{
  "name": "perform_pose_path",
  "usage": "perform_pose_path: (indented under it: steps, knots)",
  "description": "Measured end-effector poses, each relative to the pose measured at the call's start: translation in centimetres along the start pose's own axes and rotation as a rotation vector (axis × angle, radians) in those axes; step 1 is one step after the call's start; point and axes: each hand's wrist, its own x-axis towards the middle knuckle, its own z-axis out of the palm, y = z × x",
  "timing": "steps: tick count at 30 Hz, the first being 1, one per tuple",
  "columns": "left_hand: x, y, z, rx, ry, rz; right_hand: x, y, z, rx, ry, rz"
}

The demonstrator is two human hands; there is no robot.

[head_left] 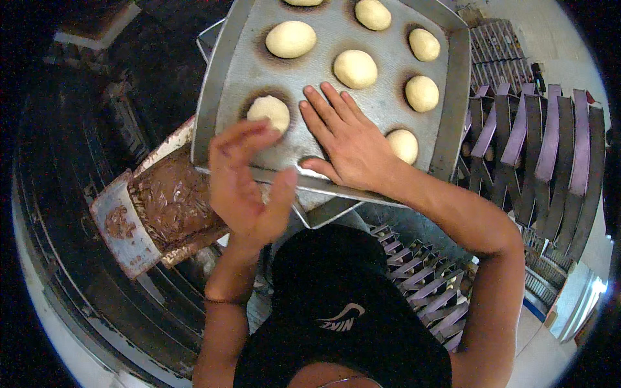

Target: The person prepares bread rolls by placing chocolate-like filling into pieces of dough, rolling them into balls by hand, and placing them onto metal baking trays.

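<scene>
A metal baking tray [446,139] fills the upper middle, with several pale round dough balls spaced over it. My right hand [352,145] lies flat on the tray near its close edge, fingers stretched out; whatever is under the palm is hidden. A bit of white shows by its thumb. My left hand [242,178], slightly blurred, hovers over the near left corner with fingers curved and thumb apart. Its fingertips reach the lower edge of a dough ball [269,114]; whether they touch it I cannot tell. Nothing shows in its grasp. Another dough ball [402,147] sits beside my right wrist.
Left of the tray stands a container of brown paste [171,194], a smeared flat metal piece [119,220] at its end. Another metal tray [330,212] shows beneath the first. Racks of stacked trays [527,142] stand at the right, with more stacked trays [427,278] lower down.
</scene>
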Motion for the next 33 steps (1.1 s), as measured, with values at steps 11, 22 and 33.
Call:
perform_pose_path:
  steps: [11,22,33]
  knots:
    - [1.5,0.2,-2.9,-0.036,-0.265,0.080,1.8,-0.4,-0.3,-0.039,0.070,0.076]
    - [-3.8,1.8,0.1,-0.094,-0.017,-0.005,-9.9,1.4,-5.0,0.133,0.133,0.653]
    - [-16.2,7.9,8.5,-0.014,0.244,0.019,-15.5,-14.2,0.6,1.337,0.911,0.392]
